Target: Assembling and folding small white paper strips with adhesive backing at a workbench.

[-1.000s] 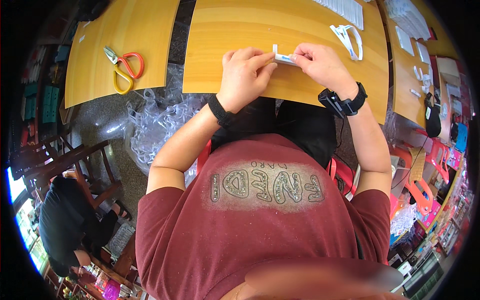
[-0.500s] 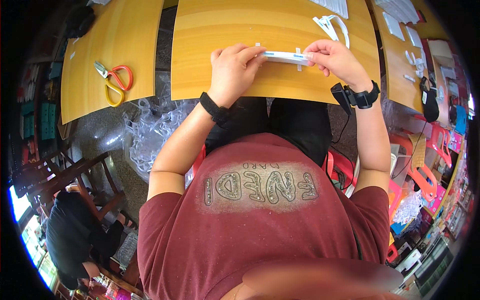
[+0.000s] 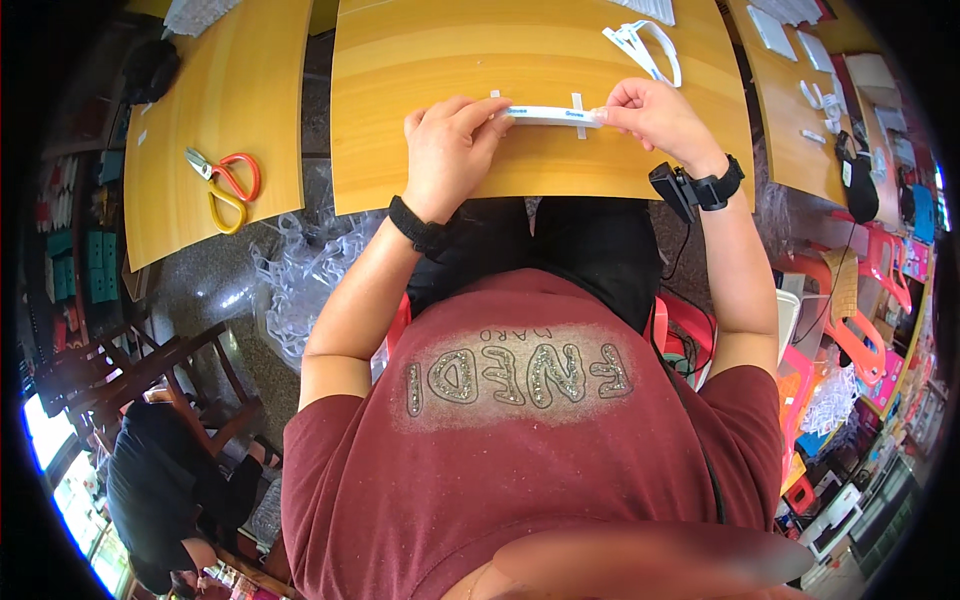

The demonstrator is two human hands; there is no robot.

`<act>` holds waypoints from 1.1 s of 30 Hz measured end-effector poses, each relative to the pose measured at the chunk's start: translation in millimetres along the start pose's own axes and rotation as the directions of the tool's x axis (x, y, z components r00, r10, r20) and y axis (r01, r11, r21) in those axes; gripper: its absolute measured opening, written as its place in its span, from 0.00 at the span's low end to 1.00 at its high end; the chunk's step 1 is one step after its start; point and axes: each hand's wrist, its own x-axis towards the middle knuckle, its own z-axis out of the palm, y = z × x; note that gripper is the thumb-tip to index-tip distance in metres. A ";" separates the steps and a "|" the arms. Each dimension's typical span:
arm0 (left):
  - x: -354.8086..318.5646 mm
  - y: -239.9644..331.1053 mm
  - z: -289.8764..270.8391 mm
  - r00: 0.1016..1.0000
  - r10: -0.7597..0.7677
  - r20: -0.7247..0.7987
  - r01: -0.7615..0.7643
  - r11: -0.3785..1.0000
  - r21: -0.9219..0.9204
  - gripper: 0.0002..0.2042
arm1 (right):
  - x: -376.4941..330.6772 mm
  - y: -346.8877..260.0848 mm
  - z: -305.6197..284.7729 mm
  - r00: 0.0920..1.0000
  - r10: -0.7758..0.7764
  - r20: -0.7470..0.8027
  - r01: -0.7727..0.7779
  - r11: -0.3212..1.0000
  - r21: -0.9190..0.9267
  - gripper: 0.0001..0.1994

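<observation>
A narrow white printed strip [image 3: 548, 114] is stretched between my two hands, just over or on the near part of the wooden table. My left hand [image 3: 450, 145] pinches its left end between thumb and fingers. At the other end, the thumb and fingertips of my right hand [image 3: 655, 118] are closed on the strip. Behind the strip a small piece of white tape [image 3: 580, 131] sticks to the tabletop, and another bit of tape [image 3: 495, 94] shows beside my left fingers. Whether the strip touches the table I cannot tell.
Looped white strips [image 3: 640, 48] lie beyond my right hand, with a white stack [image 3: 650, 8] behind them. Scissors [image 3: 225, 190] with red and yellow handles rest on the left table [image 3: 220, 110]. Clear plastic scraps [image 3: 295, 275] heap on the floor. A person [image 3: 165, 490] is at lower left.
The strip has turned slightly, so more of its printed face shows. Both hands keep their hold on its ends, and the whole view has shifted a little.
</observation>
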 end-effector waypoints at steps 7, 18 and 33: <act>14.5 7.0 -18.2 0.944 -0.265 0.197 0.314 0.904 -0.290 0.12 | 22.9 32.1 -25.1 0.870 -0.225 -0.438 0.118 0.959 -0.257 0.12; 90.3 23.9 -6.5 0.861 -0.235 0.452 0.506 0.485 -0.713 0.13 | 38.7 -18.3 3.7 0.844 -0.438 -0.310 0.502 0.849 0.166 0.11; 120.4 33.6 0.7 0.870 -0.173 0.461 0.471 0.015 -0.882 0.08 | 39.5 -54.4 15.9 0.612 -0.570 -0.548 0.723 0.684 0.097 0.08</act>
